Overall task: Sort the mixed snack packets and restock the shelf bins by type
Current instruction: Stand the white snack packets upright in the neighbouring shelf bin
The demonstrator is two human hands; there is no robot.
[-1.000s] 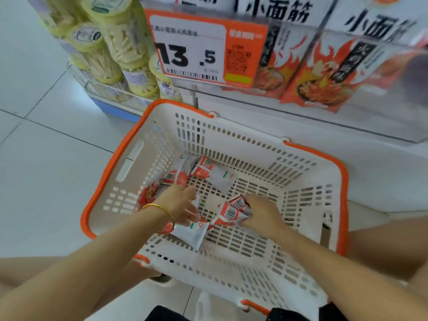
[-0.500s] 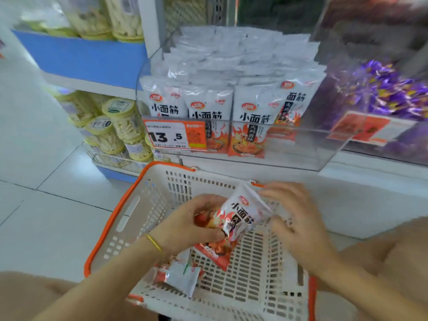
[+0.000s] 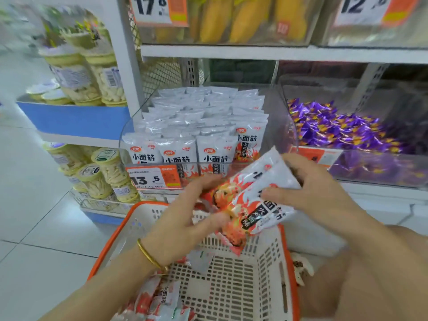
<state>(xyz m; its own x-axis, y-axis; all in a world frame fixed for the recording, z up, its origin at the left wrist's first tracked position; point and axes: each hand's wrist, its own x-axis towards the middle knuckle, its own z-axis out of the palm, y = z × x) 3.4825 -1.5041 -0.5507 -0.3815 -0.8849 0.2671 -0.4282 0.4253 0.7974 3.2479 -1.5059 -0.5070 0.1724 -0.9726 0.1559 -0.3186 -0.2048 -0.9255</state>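
Both hands hold a small stack of white-and-red flame-printed snack packets above the white and orange basket. My right hand grips the packets' upper ends, thumb on top. My left hand, with a gold bangle at the wrist, holds their lower ends from the left. More of the same packets lie in the basket's near left corner. Straight ahead stands a clear shelf bin filled with upright rows of the same packets.
A clear bin of purple-wrapped candies sits to the right of the packet bin. Jars of pale snacks fill blue shelves on the left. Yellow packs are on the shelf above. An orange price tag reads 13.5. White tiled floor lies left.
The hands have risen with the packets from the basket toward the shelf bin, and the view has tilted up. The right hand now grips the stack's top.
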